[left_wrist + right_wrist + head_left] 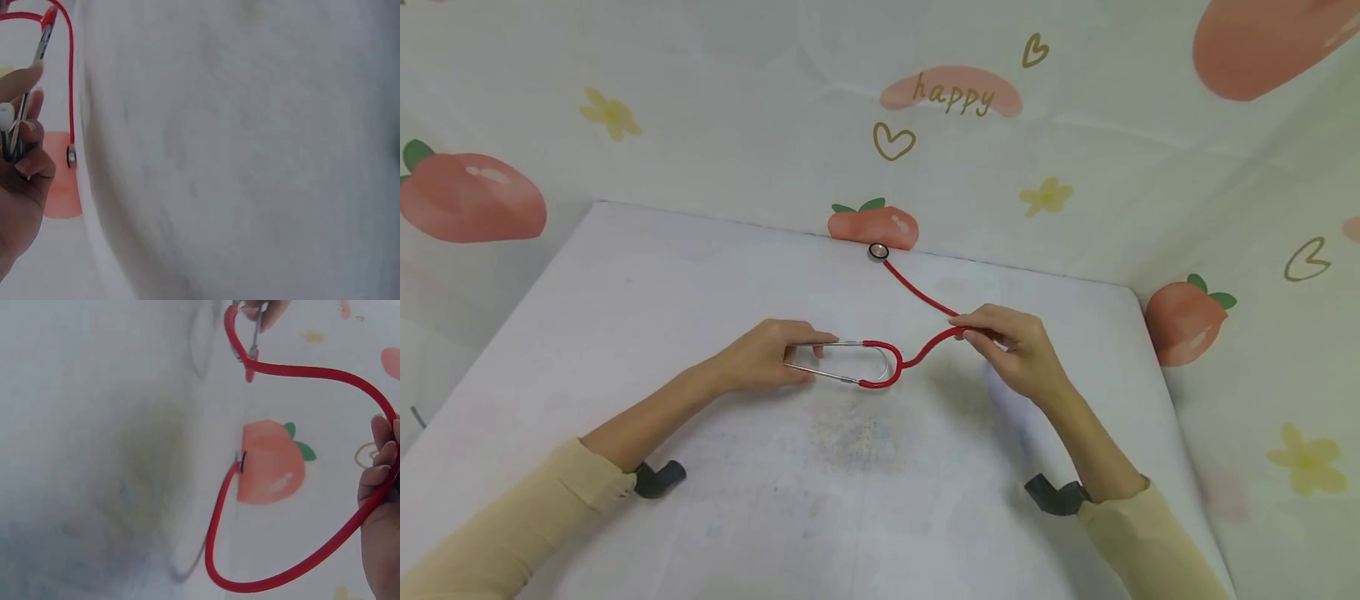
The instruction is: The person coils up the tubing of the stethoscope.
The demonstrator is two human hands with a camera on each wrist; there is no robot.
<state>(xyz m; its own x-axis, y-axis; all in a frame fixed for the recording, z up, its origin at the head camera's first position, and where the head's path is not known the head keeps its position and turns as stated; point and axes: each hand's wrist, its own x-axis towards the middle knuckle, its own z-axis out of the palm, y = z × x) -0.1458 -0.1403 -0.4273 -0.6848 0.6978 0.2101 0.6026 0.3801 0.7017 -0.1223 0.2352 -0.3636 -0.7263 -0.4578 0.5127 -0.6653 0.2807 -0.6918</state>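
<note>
- The stethoscope (pixel 898 365) is between the person's two hands, its yoke above the middle of the tabletop (pixel 737 267).
- The left hand (pixel 763 357) has its grip clamped on the metal ear tubes (pixel 831 374), near the ear tips; one white tip (pixel 6 117) shows among the fingers in the left wrist view.
- The right hand (pixel 1022 348) has its grip closed round the red tube (pixel 922 294), which bends there: one run goes to the yoke, the other to the chest piece (pixel 878 251).
- Done, judging by how things lie: the stethoscope is taken up at two places, and the yoke with the held tubing is raised above the tabletop.
- Not yet done: the tube is not gathered, for the chest piece is ungripped at the tabletop's far edge, by the cloth's printed peach (pixel 874 227); whether it rests or hangs, one cannot tell.
- Also left, by the same judgement: neither hand has let go, so the handling seems only partway along.
</note>
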